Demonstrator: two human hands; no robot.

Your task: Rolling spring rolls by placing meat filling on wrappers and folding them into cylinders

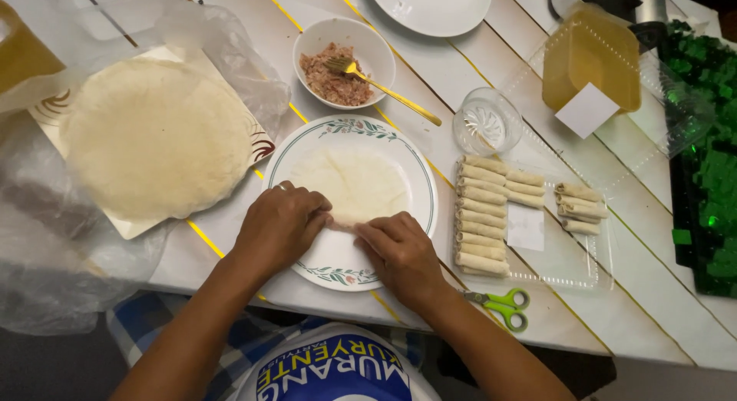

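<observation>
A thin round wrapper lies on a white plate with a floral rim. My left hand and my right hand press side by side on the wrapper's near edge, fingers curled over its folded part. Whatever filling lies under the fold is hidden by my fingers. A white bowl of minced filling with a gold fork in it stands just beyond the plate.
A stack of round wrappers sits on a square board at left, amid clear plastic. A clear tray at right holds several finished rolls. Green-handled scissors, a glass, a yellow container and another white plate surround them.
</observation>
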